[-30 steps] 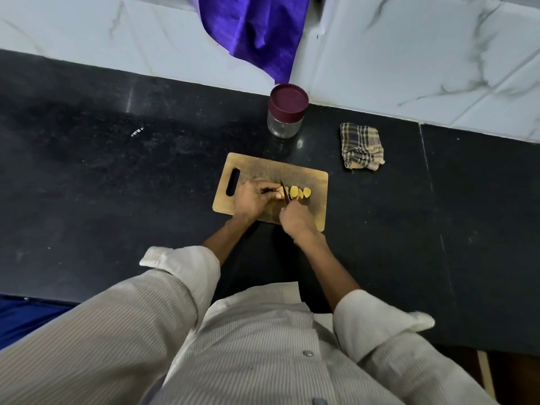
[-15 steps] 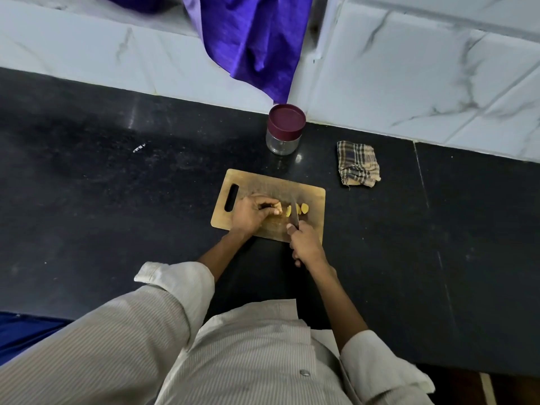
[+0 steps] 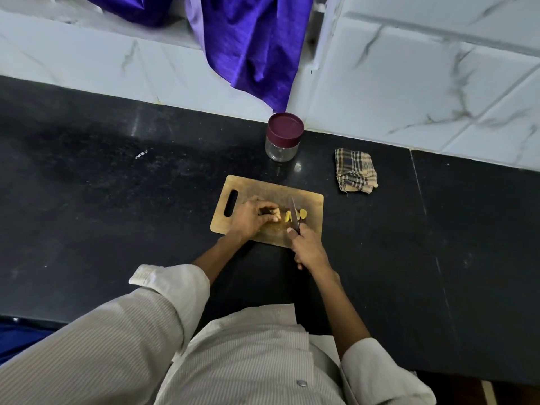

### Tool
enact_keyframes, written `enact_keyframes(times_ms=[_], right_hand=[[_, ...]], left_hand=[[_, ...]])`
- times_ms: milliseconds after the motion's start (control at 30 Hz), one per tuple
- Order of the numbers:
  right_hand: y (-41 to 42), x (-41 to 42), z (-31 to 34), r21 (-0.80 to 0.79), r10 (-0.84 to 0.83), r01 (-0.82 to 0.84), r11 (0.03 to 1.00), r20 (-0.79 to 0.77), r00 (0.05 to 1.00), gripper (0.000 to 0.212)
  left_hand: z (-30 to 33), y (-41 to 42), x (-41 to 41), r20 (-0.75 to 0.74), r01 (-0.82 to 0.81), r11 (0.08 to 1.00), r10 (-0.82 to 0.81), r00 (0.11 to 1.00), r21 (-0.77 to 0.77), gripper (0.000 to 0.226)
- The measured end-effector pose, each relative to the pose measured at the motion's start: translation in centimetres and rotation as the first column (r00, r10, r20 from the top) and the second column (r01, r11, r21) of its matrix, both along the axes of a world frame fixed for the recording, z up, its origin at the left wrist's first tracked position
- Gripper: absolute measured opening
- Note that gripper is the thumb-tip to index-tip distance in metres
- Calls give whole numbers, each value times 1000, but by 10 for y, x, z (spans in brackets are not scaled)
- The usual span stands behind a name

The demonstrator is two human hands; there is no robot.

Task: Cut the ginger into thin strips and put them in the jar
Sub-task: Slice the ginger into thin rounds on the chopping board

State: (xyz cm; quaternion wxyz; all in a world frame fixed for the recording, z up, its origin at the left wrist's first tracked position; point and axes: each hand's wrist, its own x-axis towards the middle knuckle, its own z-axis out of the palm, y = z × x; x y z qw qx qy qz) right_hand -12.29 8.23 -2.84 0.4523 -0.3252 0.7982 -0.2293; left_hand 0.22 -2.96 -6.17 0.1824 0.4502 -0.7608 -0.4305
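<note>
Wooden cutting board (image 3: 309,206), handle slot at left end, flat on black countertop (image 3: 117,214).

Left hand (image 3: 251,217), on the board's left half: fingers curled down over the uncut ginger piece (image 3: 276,213), pinning it to the wood; only a pale end showing past the fingertips, toward the right.

Ginger slices (image 3: 288,216), yellow, on edge and leaning, just right of the held piece and left of the blade; one more slice (image 3: 304,213) lying flat on the blade's far side, right of it.

Knife (image 3: 295,211), dark blade pointing away from the body, running between the leaning slices and the flat one; tip toward the board's far edge. Contact with the wood not discernible.

Right hand (image 3: 308,247), at the board's near edge: fingers wrapped tight round the knife handle, thumb up near the blade's base. Handle itself hidden within the fist.

Jar (image 3: 283,138), clear glass, maroon lid on, upright on the countertop beyond the board's far edge, against the wall, well apart from both hands. Contents not discernible.

Checked cloth (image 3: 356,171), folded, on the countertop right of the jar.

Purple fabric (image 3: 251,45), hanging down the marble-tiled wall (image 3: 409,83) above the jar.
</note>
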Motion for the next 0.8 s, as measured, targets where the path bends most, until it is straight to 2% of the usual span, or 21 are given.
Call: enact_keyframes(times_ms=[67,133,200,300,400,533,800], right_hand=[[0,0,0,-15,-1,1,1000,0,1000,24],[0,-1,-1,-26,-4,4,1000,-2,1000,26],[1,-2,-2,-30,-8,8,1000,2,1000,27],[1,-1,-2,-28,0,0,1000,-1,1000,28],[2,-3,-2,-37,2,-2,999,5,1000,30],[3,-1,-5,-21,4,-4,1000,10,1000,30],[5,2,-3,-59,12,-12,998,-5,1000,22]], left_hand=[[3,1,0,-60,-24,1000,24,998,11,26],[5,3,-1,-69,-72,996,69,995,-44,23],[5,7,-1,-20,-108,982,106,994,-154,24],[-3,18,2,73,-54,944,83,994,-326,24],[-8,26,6,112,1,923,46,993,-384,23],[-5,26,9,122,70,918,-23,992,-391,18],[5,15,10,225,268,927,-211,951,-261,13]])
